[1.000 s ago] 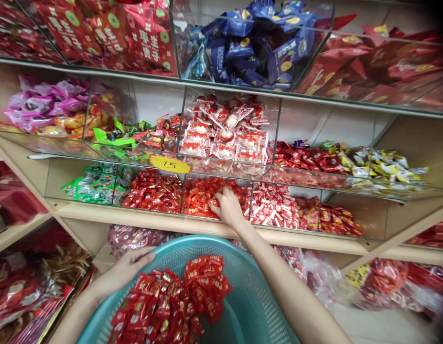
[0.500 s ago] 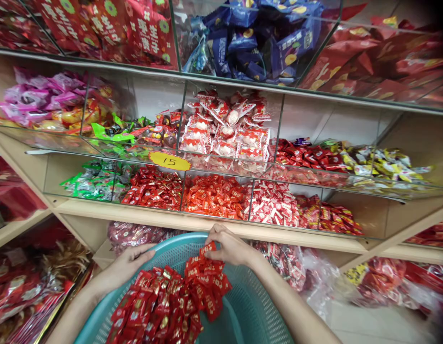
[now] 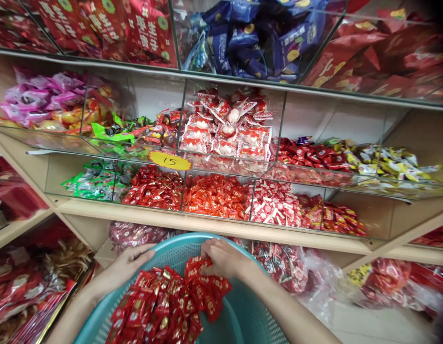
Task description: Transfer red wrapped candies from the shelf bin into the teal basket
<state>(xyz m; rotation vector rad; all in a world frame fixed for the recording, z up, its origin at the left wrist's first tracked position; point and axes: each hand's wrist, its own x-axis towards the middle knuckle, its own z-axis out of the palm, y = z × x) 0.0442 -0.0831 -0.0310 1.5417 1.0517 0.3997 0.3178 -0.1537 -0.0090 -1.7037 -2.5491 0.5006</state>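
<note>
A teal plastic basket [image 3: 253, 298] with perforated walls stands in front of me, part of it cut off by the bottom of the view. My left hand [image 3: 130, 263] grips its left rim, the thumb lying along the edge. Inside lie red-and-gold wrapped candies [image 3: 153, 306], heaped on the left. Brighter red wrapped candies [image 3: 209, 291] rest against that heap in the middle. Over these my right hand [image 3: 221, 258] reaches in from the right, its fingers curled down on the topmost ones. Its fingertips are partly hidden among the wrappers.
Ahead are shelves with clear bins: red-and-gold candies [image 3: 153, 186], orange-red candies [image 3: 214, 196] and red-and-white candies [image 3: 275, 203] in the lowest row. A yellow tag [image 3: 170, 161] reads 15. Plastic bags of candy [image 3: 278, 263] sit under the shelf ledge [image 3: 214, 222].
My right hand has moved down into the basket, from above the brighter red candies to lower over them. My left hand stays at the rim.
</note>
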